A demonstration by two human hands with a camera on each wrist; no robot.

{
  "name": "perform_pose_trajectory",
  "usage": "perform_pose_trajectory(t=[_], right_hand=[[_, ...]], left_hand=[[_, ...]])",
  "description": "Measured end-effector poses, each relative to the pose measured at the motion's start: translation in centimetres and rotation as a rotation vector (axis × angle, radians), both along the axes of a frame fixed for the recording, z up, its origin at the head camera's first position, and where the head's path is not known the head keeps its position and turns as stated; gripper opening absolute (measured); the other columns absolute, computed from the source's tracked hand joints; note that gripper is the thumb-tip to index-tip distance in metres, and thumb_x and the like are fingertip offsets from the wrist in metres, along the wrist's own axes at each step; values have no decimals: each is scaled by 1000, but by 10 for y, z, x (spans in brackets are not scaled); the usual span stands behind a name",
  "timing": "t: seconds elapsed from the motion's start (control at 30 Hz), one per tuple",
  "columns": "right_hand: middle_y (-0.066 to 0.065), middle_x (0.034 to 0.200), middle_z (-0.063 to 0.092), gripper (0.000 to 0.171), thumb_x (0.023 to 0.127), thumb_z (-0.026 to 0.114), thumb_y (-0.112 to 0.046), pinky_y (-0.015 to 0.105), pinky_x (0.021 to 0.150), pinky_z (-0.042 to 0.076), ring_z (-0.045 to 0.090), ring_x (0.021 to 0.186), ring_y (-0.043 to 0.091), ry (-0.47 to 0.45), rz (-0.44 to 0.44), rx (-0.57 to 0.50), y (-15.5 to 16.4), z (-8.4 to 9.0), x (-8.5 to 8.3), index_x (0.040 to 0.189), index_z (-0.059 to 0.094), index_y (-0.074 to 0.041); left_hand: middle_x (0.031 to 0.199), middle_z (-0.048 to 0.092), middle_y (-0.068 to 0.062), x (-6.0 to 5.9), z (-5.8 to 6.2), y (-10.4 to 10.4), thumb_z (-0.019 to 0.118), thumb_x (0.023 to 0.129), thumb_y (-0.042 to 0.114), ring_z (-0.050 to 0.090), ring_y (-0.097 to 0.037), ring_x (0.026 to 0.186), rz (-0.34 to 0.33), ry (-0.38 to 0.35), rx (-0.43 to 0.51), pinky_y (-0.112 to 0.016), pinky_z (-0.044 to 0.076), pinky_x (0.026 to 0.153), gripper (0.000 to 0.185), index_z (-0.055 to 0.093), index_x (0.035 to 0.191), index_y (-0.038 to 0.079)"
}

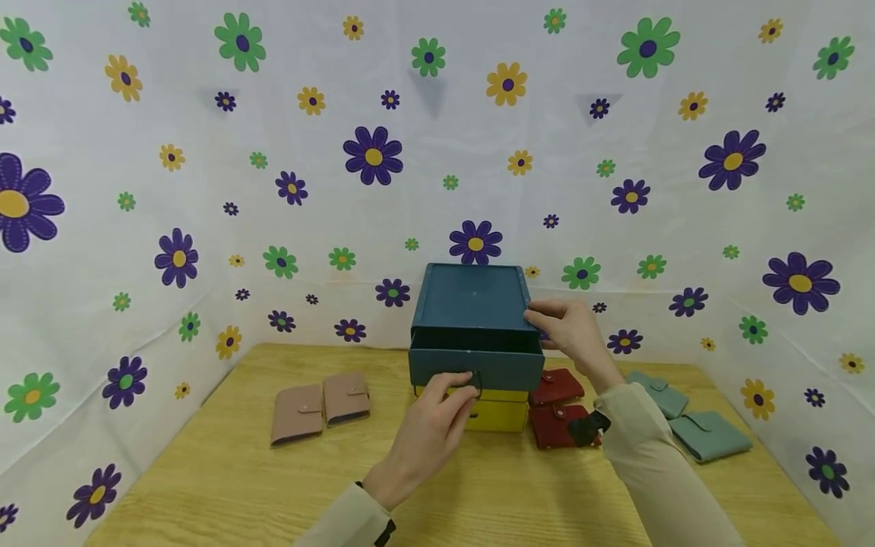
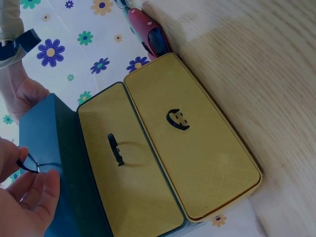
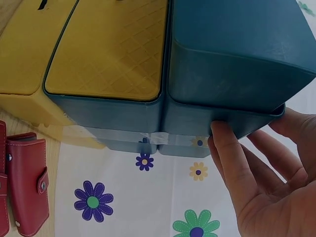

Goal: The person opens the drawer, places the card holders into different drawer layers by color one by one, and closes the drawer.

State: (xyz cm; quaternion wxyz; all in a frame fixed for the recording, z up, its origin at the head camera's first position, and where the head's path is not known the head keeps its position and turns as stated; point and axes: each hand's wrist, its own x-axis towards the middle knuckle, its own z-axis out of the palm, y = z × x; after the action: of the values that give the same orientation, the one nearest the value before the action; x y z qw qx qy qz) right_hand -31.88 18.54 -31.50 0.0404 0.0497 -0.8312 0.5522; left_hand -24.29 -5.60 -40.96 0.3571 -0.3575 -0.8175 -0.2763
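Observation:
A small drawer unit (image 1: 474, 295) stands at the back of the table, with a blue top drawer (image 1: 437, 368) pulled partway out. My left hand (image 1: 427, 433) pinches the dark loop handle (image 2: 27, 165) on that drawer's front. My right hand (image 1: 574, 334) grips the unit's upper right edge, a finger lying along its blue side in the right wrist view. Below the blue drawer are yellow drawer fronts (image 2: 131, 168) with dark handles. What lies inside the open drawer is hidden in shadow.
Two pinkish-tan snap wallets (image 1: 297, 412) lie left of the unit. Two dark red wallets (image 1: 554, 425) sit close to its right side, under my right forearm. Farther right are two mint-green wallets (image 1: 711, 434). A flower-patterned white cloth (image 1: 294, 228) hangs behind the table.

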Motion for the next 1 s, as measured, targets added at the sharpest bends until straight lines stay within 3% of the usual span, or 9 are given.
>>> perform_pose_trajectory(t=[0.3, 0.57, 1.0], right_hand=[[19, 138, 57, 44, 97, 62, -26, 39, 83, 59, 66, 112, 34, -7, -10, 1, 1, 1, 0, 136, 58, -6], [20, 138, 57, 45, 97, 63, -26, 47, 88, 56, 65, 113, 36, 1, 0, -2, -1, 2, -1, 136, 58, -5], [20, 138, 57, 45, 97, 63, -27, 43, 85, 58, 66, 113, 36, 7, 4, 4, 1, 0, -3, 136, 58, -5]], left_hand=[[119, 62, -9, 5, 2, -1, 71, 88, 2, 62, -19, 107, -25, 12, -13, -21, 58, 80, 19, 72, 106, 7], [116, 61, -9, 8, 1, -4, 72, 87, 3, 62, -18, 105, -33, 55, -22, -18, 56, 80, 17, 71, 103, 8], [107, 62, -7, 12, 3, -6, 68, 89, 6, 63, -17, 104, -60, 137, -46, -20, 56, 84, 8, 68, 97, 8]])
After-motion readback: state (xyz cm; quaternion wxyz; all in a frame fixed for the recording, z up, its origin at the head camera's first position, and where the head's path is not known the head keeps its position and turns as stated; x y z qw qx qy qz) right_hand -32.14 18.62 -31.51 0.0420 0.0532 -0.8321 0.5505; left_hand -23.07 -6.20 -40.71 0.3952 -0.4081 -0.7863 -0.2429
